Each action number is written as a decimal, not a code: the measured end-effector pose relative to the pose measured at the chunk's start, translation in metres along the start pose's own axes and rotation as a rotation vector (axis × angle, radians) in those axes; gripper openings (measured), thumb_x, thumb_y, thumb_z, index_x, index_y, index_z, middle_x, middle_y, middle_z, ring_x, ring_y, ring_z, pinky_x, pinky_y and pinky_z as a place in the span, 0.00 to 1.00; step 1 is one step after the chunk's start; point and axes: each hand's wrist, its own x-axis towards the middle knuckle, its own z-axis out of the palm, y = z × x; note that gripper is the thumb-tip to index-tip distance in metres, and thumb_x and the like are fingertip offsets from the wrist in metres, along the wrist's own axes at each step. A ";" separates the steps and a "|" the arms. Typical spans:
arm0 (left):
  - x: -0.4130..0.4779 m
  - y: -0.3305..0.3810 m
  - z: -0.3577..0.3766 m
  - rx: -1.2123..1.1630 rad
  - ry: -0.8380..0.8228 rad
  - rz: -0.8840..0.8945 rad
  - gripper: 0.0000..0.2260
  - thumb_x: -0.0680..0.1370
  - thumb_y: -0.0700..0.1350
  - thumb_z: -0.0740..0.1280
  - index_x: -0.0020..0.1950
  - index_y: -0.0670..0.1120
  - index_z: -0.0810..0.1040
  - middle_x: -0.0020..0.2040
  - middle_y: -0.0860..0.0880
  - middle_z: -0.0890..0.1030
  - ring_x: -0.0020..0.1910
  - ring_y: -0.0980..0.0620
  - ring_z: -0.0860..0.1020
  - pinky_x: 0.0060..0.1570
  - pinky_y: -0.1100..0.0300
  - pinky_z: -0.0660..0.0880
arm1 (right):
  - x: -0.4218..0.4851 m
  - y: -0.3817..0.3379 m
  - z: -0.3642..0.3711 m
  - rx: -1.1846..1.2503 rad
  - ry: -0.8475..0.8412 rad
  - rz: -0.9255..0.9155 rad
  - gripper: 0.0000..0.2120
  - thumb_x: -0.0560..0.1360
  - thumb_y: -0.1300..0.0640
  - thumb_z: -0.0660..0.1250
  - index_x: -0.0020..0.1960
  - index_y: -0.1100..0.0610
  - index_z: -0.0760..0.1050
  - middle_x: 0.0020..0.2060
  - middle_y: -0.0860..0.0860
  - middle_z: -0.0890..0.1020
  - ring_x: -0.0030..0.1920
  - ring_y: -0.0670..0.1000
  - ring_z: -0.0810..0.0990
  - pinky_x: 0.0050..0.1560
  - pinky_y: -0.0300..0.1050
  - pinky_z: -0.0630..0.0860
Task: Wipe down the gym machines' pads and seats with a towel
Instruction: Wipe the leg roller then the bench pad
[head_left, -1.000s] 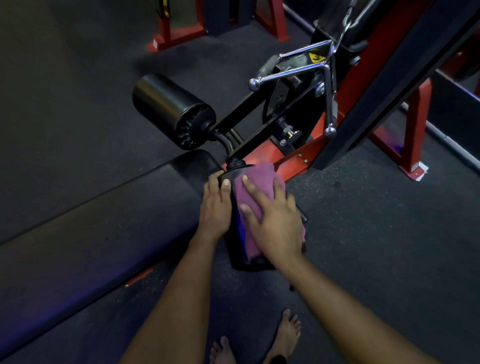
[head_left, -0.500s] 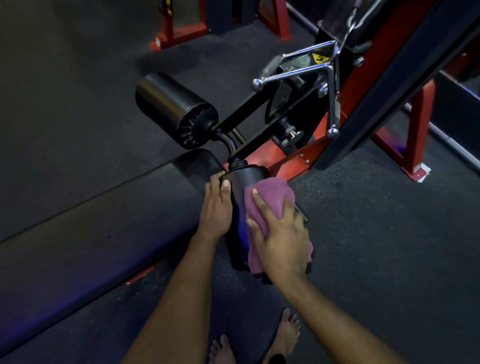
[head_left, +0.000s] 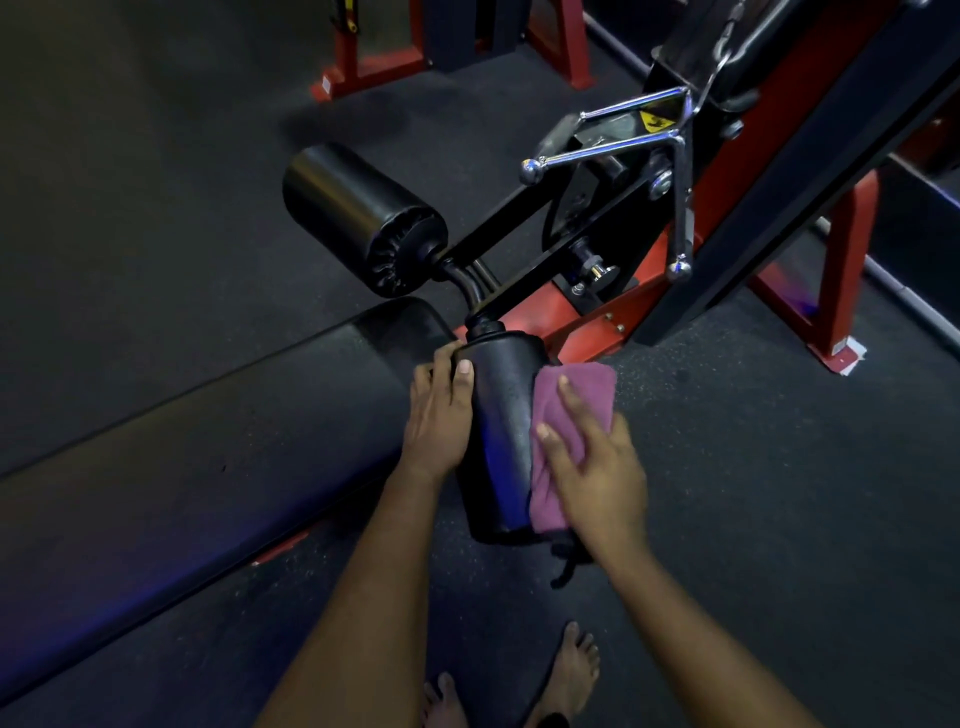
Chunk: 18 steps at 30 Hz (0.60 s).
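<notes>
Towel (head_left: 574, 395) on the right side of the roller pad (head_left: 501, 431), left hand (head_left: 435, 415) on its left side.

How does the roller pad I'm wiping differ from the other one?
The near roller is held by the left hand and has the towel pressed on it by the right hand; the far roller is untouched. The far roller shows its pleated end cap; the near roller shows mostly its side. Both are black cylinders.
</notes>
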 end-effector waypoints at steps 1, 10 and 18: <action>0.001 0.000 0.001 -0.009 0.003 -0.002 0.19 0.86 0.56 0.50 0.76 0.55 0.63 0.69 0.44 0.67 0.70 0.45 0.66 0.66 0.53 0.61 | -0.013 -0.011 0.002 -0.122 0.026 -0.048 0.26 0.80 0.33 0.58 0.78 0.29 0.57 0.75 0.57 0.66 0.68 0.59 0.72 0.63 0.57 0.75; 0.002 0.001 -0.002 0.023 -0.013 -0.005 0.21 0.85 0.59 0.51 0.77 0.58 0.62 0.64 0.45 0.66 0.67 0.47 0.63 0.64 0.57 0.57 | 0.066 -0.038 0.016 -0.164 0.033 -0.141 0.28 0.79 0.33 0.60 0.77 0.28 0.56 0.68 0.54 0.69 0.63 0.61 0.75 0.60 0.57 0.76; -0.001 -0.008 -0.003 -0.104 -0.027 0.002 0.18 0.85 0.60 0.51 0.74 0.61 0.64 0.68 0.51 0.69 0.66 0.51 0.70 0.68 0.52 0.66 | 0.024 0.011 0.003 0.143 -0.023 0.027 0.25 0.80 0.35 0.61 0.76 0.31 0.64 0.73 0.54 0.72 0.70 0.58 0.73 0.66 0.54 0.71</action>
